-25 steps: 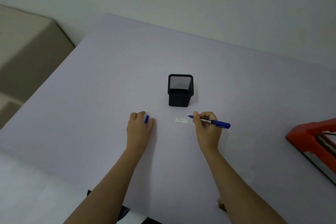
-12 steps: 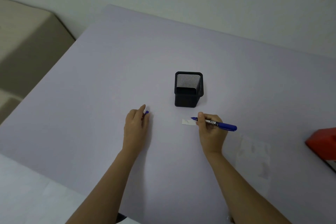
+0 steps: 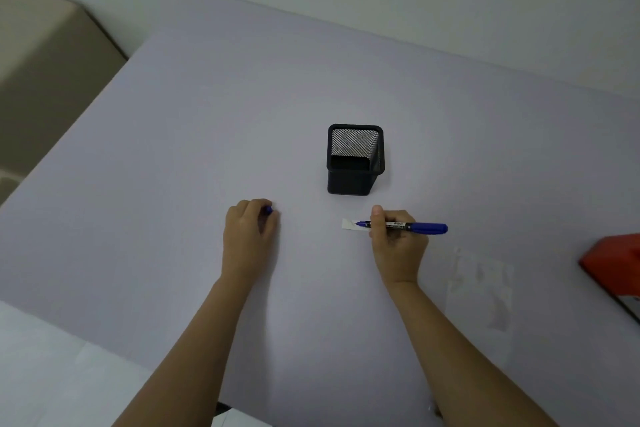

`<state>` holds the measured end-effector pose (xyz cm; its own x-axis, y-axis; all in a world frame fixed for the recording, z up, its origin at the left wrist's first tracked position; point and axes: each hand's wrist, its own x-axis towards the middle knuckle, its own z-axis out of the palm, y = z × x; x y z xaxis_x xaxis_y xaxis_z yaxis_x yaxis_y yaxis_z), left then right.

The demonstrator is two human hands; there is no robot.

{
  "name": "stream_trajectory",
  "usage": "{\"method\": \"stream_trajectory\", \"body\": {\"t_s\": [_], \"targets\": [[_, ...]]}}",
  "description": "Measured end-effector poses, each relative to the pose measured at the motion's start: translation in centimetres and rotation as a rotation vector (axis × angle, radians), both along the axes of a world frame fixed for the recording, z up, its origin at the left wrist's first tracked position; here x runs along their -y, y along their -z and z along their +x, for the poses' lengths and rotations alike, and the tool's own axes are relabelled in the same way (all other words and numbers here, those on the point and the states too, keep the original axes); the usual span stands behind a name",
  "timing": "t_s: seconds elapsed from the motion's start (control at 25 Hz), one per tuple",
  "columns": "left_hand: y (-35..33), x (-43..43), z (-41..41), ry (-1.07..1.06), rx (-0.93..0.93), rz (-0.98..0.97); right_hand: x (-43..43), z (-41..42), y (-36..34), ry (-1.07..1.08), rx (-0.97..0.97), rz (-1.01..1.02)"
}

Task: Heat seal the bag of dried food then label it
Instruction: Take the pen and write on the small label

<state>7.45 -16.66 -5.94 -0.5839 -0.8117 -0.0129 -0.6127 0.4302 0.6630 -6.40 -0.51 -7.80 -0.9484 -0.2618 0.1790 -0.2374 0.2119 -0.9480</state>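
My right hand (image 3: 396, 246) grips a blue marker (image 3: 408, 226) lying almost level, its tip over a small white label (image 3: 349, 224) flat on the grey table (image 3: 242, 97). My left hand (image 3: 250, 236) rests on the table to the left, fingers curled around the blue marker cap (image 3: 269, 209), of which only the end shows. A clear plastic bag (image 3: 479, 286) lies flat on the table to the right of my right forearm; it is faint and its contents are hard to make out. The red heat sealer (image 3: 616, 263) is cut off by the right edge.
A black mesh pen holder (image 3: 354, 159) stands just beyond the label, between my hands. A beige box (image 3: 41, 55) sits off the table at the far left. A white wall runs behind the table's far edge.
The view has shifted left, so the sealer slid toward the right edge and the bag came into view. My right hand brought the marker tip onto the label. My left hand curled tighter round the cap.
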Motion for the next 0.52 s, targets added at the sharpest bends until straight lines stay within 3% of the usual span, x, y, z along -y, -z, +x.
{"method": "stream_trajectory", "body": {"t_s": [0.12,0.2,0.28,0.36,0.44,0.52], "targets": [[-1.2,-0.7,0.2,-0.153,-0.087,0.018,-0.1,0.0,0.0,-0.004,0.008,-0.011],[-2.0,-2.2,0.4,-0.166,-0.260,-0.172,0.1,0.0,-0.2,-0.004,-0.003,-0.039],[-2.1,-3.4,0.2,0.141,-0.289,-0.337,0.3,0.3,-0.3,-0.026,-0.013,-0.053],[-0.9,-3.6,-1.4,0.461,-0.160,-0.330,0.4,0.6,-0.4,-0.056,0.000,-0.055],[0.0,-3.4,-3.0,0.534,-0.039,-0.228,0.5,0.8,-0.5,-0.091,0.022,-0.054],[0.6,-3.8,-5.4,0.578,-0.036,-0.148,-0.3,-0.1,-0.2,-0.062,-0.010,-0.029]]}}
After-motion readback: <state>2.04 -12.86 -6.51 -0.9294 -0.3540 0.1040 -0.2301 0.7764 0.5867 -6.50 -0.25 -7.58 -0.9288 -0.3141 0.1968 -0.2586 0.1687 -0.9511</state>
